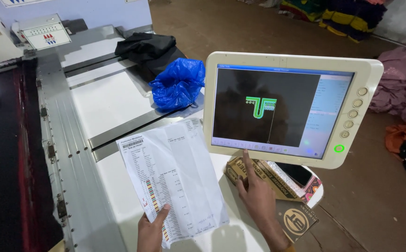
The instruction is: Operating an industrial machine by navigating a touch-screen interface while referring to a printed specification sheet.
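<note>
Head view. Nearest: left hand (pixel 151 231), thumb and fingers clamped on the lower edge of a creased printed sheet (pixel 175 179), held up over the white counter (pixel 114 186). Right hand (pixel 258 196) free of any object, index finger extended and touching the bottom icon row of the cream-framed touchscreen panel (pixel 290 108), other fingers loosely curled. On screen, a green U-shaped design. Under the panel, cardboard boxes (pixel 277 186) and a dark phone (pixel 297 172). Farther back, a crumpled blue plastic bag (pixel 178 84) and black cloth (pixel 147 49). Risks, as judged: wrong icon tapped, small and closely spaced; sheet slipping from the light one-edge pinch.
</note>
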